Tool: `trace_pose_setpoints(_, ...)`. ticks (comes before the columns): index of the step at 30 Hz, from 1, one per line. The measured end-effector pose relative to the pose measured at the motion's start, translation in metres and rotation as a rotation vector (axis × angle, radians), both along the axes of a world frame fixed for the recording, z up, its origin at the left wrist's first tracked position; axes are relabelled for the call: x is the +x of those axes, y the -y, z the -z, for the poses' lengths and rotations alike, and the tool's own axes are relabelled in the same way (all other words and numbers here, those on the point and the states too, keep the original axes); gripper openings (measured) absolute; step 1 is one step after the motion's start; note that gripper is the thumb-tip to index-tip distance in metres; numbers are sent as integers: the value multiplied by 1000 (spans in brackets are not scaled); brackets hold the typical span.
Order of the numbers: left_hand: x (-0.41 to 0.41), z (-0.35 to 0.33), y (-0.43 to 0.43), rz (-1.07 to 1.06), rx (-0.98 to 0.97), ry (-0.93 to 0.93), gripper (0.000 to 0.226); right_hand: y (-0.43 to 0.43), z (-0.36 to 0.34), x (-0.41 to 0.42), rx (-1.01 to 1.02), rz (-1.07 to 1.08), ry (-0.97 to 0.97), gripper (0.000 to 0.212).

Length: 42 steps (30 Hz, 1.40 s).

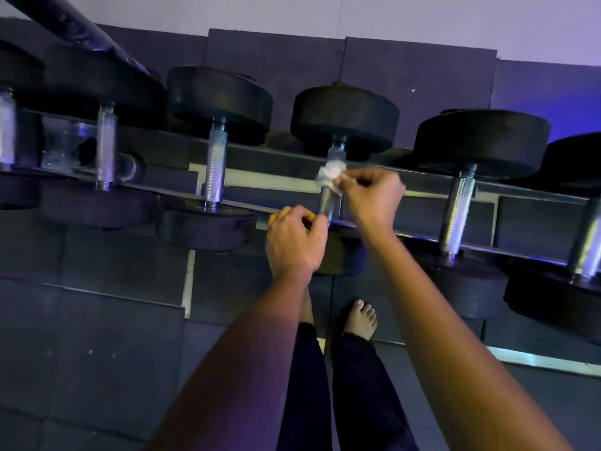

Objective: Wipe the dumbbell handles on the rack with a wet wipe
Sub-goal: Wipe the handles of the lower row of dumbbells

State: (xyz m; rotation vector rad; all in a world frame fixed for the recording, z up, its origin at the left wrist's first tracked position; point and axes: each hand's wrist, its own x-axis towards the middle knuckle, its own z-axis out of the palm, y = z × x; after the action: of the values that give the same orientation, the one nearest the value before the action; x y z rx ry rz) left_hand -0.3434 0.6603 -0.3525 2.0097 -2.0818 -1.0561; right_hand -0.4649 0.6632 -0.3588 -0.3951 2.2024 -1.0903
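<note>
High on the handle [327, 203], right hand [374, 196] fingers are pinching a bunched wipe [330, 174], likely risking missed patches; left hand [292, 236] fingers are curling lower down, hold unclear.

White wet wipe [331, 175], silver knurled handle [329, 203], black dumbbell heads [344, 117], dark grey floor tiles [97, 336].

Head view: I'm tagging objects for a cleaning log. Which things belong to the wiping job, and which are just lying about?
In the job: wet wipe, pinched by the right hand against the middle dumbbell handle; left hand at that handle's lower end; neighbouring handles; rack rail.
Just lying about: clear plastic item on the left; floor mats.
</note>
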Motion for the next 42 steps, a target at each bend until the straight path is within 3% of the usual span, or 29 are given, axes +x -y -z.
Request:
trace_pose_setpoints(4, 2, 2, -1, -9, 7, -31, 18, 28, 2, -20, 2, 60, -17, 11)
trace_pose_setpoints(14, 2, 3, -1, -39, 6, -62, 22, -37, 3, 21, 135, -194, 73, 7)
trace_pose_setpoints(23, 3, 5, -3, -36, -14, -92, 20, 15, 15, -21, -77, 69, 44, 15)
trace_pose_setpoints(30, 3, 5, -2, -35, -15, -71, 16, -23, 22, 1, 13, -36, 159, 12)
trace_pose_setpoints(34, 3, 5, -3, -32, -32, -73, 17, -42, 17, 12, 62, -171, 95, 9)
trace_pose_setpoints(42, 3, 5, -2, -17, -31, -71, 19, 29, 5, -18, -17, 48, -93, 17)
